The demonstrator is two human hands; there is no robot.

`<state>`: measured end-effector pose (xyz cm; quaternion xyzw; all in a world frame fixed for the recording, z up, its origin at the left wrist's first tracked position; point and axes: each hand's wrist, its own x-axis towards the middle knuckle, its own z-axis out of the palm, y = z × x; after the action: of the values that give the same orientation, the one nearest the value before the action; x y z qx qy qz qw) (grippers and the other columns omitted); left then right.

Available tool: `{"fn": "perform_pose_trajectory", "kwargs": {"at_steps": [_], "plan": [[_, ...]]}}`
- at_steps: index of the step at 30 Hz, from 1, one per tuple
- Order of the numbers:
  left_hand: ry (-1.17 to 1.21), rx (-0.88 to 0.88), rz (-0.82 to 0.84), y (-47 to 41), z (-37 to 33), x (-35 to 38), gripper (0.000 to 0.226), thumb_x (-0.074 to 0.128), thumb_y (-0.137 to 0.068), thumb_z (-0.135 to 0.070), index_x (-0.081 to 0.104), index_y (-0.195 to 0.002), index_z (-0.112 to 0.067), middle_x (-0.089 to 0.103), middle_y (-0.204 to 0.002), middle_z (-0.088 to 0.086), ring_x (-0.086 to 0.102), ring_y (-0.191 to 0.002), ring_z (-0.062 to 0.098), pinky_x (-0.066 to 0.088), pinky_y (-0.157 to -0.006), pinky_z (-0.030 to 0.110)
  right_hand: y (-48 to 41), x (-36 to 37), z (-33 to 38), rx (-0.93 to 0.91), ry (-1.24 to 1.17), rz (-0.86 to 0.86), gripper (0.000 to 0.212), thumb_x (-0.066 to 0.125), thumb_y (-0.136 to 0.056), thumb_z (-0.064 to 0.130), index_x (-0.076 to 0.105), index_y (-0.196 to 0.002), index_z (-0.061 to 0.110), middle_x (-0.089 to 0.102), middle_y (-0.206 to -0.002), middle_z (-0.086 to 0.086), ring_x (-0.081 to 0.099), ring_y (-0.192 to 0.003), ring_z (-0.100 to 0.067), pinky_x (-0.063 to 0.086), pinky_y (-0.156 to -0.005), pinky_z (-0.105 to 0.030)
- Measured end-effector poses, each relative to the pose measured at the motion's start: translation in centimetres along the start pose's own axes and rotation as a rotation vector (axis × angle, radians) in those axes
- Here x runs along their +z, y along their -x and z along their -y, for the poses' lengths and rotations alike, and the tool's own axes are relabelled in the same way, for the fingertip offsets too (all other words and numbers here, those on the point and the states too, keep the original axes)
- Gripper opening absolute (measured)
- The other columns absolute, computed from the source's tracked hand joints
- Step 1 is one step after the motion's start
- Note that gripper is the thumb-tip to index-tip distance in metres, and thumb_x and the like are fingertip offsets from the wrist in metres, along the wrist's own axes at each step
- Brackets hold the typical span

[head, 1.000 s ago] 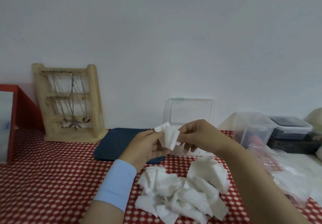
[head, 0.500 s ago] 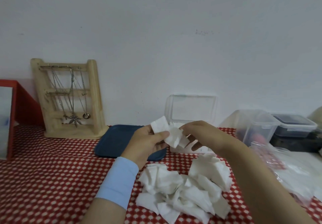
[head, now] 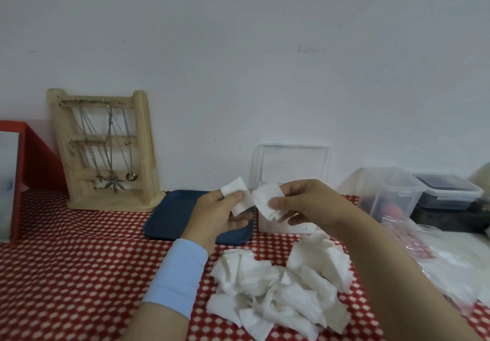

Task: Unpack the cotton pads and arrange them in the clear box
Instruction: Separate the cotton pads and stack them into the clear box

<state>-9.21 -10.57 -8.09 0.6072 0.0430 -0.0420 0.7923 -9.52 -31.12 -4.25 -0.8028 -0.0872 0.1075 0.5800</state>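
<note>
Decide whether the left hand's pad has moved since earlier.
Yes, leftward: left pad now sits left of the clear box, apart from the right pad.

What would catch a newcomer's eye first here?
At centre, the left hand pinches one white square cotton pad and the right hand another, before the open clear plastic box. Below them a loose heap of white cotton pads lies on the red-and-white dotted tablecloth; a wooden necklace rack stands back left.

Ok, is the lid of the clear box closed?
No, the lid of the clear box stands open, upright behind the box.
</note>
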Motion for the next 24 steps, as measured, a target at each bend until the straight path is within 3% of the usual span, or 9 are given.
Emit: {"fn": "perform_pose_trajectory", "kwargs": {"at_steps": [4,9,13,16,19,24], "plan": [[0.006,-0.029,0.073,0.3,0.1,0.6,0.019,0.066,-0.099,-0.018,0.074,-0.113,-0.009,0.079,-0.102,0.012,0.076,-0.088,0.023,0.06,-0.069,0.027,-0.4,1.0,-0.1,0.004,-0.131,-0.028,0.013,0.078,-0.086,0.019,0.078,-0.098,0.012,0.078,-0.095,-0.008,0.07,-0.077,-0.017,0.048,-0.065,-0.027],[-0.001,-0.029,0.085,0.5,0.0,0.7,0.017,0.07,-0.095,-0.012,0.073,-0.111,-0.004,0.079,-0.102,0.015,0.075,-0.084,0.022,0.06,-0.065,0.025,-0.3,1.4,-0.3,0.021,0.047,-0.206,0.015,0.083,-0.081,0.015,0.078,-0.088,0.003,0.076,-0.075,-0.004,0.069,-0.061,-0.012,0.042,-0.045,-0.01],[-0.126,-0.006,0.016,0.4,-0.1,0.2,0.017,0.073,-0.093,-0.013,0.072,-0.109,-0.005,0.08,-0.096,0.012,0.078,-0.083,0.026,0.062,-0.067,0.029,0.0,0.3,0.4,-0.024,0.054,-0.256,0.019,0.085,-0.08,0.021,0.076,-0.078,0.005,0.075,-0.071,0.002,0.068,-0.06,-0.01,0.043,-0.048,-0.009],[-0.168,-0.018,0.059,0.5,-0.2,0.3,0.022,0.073,-0.094,-0.017,0.073,-0.111,-0.005,0.079,-0.099,0.012,0.078,-0.089,0.027,0.062,-0.071,0.031,0.6,0.4,1.2,-0.083,0.02,-0.166,0.022,0.082,-0.083,0.022,0.071,-0.067,0.013,0.068,-0.063,0.006,0.063,-0.056,-0.011,0.04,-0.049,-0.015],[-0.146,-0.063,0.139,1.0,-0.5,0.6,0.021,0.067,-0.098,-0.019,0.073,-0.112,-0.004,0.079,-0.102,0.014,0.077,-0.093,0.027,0.063,-0.069,0.03,0.7,1.4,1.4,-0.071,0.054,-0.112,0.018,0.083,-0.082,0.019,0.073,-0.07,0.01,0.066,-0.059,0.006,0.057,-0.051,-0.012,0.04,-0.046,-0.014],[-0.062,-0.093,0.189,1.6,-0.9,0.9,0.022,0.058,-0.102,-0.014,0.071,-0.114,-0.002,0.078,-0.101,0.019,0.078,-0.092,0.029,0.063,-0.068,0.03,0.2,2.2,1.1,-0.018,0.115,-0.207,0.022,0.089,-0.076,0.019,0.071,-0.077,0.005,0.057,-0.044,0.014,0.051,-0.04,-0.006,0.04,-0.044,-0.009]]}}
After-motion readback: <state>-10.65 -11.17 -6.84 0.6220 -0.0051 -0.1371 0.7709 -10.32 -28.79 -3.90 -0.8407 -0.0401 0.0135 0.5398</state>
